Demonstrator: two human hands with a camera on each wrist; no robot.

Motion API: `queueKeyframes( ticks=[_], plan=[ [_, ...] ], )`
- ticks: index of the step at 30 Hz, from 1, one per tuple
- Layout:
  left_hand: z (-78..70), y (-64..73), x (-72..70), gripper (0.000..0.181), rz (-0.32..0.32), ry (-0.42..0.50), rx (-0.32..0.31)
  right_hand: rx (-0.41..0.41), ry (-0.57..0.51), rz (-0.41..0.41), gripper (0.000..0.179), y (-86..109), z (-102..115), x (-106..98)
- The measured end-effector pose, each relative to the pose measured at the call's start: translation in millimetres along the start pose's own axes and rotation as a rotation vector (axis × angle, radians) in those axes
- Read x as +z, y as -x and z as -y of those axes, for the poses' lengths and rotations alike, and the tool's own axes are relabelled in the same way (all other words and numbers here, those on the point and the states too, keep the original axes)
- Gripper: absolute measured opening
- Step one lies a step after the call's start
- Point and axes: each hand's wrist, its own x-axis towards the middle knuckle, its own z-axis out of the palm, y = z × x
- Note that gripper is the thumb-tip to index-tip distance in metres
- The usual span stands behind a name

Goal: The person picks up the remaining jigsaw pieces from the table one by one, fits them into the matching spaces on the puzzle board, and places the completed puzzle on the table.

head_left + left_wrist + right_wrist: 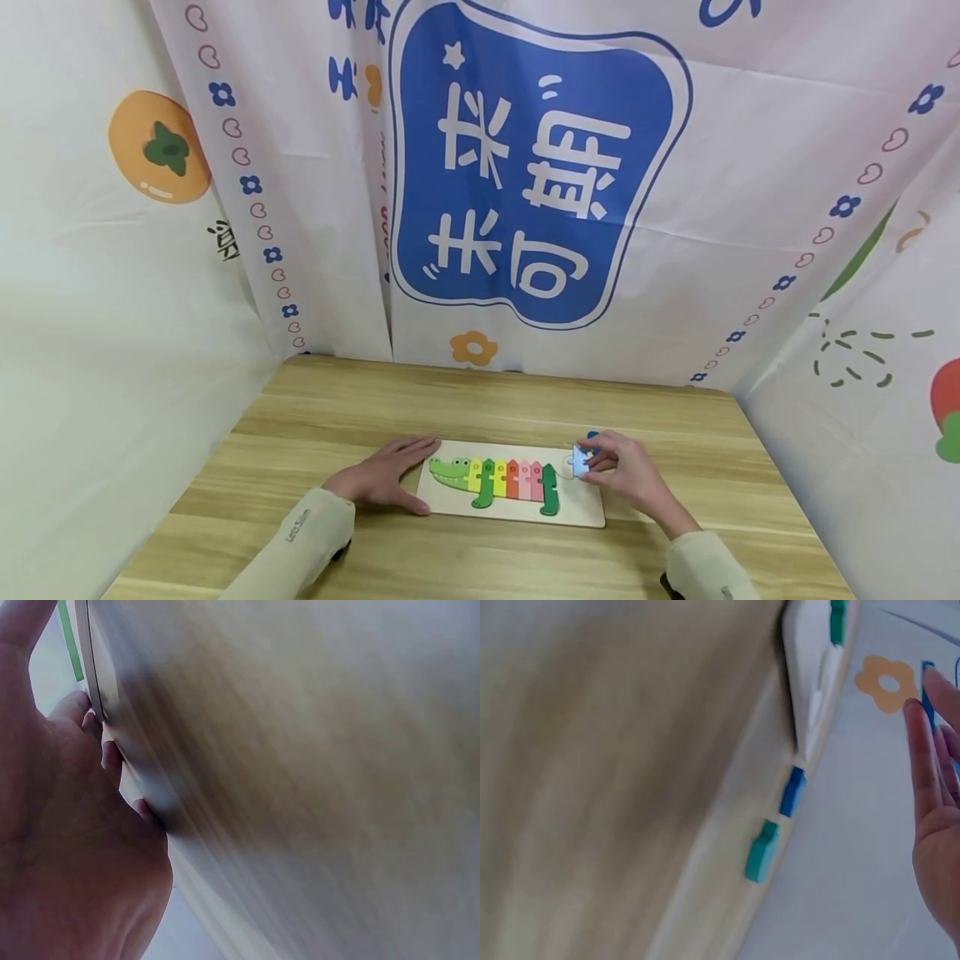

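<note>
A wooden puzzle board [510,514] lies on the table with a crocodile made of colourful pieces [498,481], green head at the left. My left hand [386,475] rests at the board's left end, thumb and fingers spread along its edge; the left wrist view shows its palm [82,832] beside that edge. Over the right end of the board, my right hand [626,472] pinches a light blue puzzle piece [580,460] between thumb and fingers. In the right wrist view, the pinched piece [928,697] is seen edge-on, raised above the table.
Beyond the right hand a dark blue piece [592,434] shows partly. The right wrist view has a blue piece [793,791] and a teal piece [762,851] loose on the table near the board. Printed cloth [337,250] hangs around the wooden table [352,400].
</note>
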Motion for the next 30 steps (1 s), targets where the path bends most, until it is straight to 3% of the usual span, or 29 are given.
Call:
queueKeyframes(
  ticks=[4, 11, 30],
  plan=[
    [2.5, 0.3, 1.8, 0.112, -0.008, -0.005, 0.002, 0.03, 0.024, 0.088, 0.047, 0.8, -4, 8],
    [-0.6, 1.3, 0.0, 0.112, 0.0, -0.003, 0.002, 0.058, 0.051, 0.164, 0.045, 1.2, -7, 17],
    [1.4, 0.2, 2.3, 0.111, -0.008, -0.008, 0.005, 0.097, 0.065, 0.206, 0.045, -0.9, -5, 28]
  ],
)
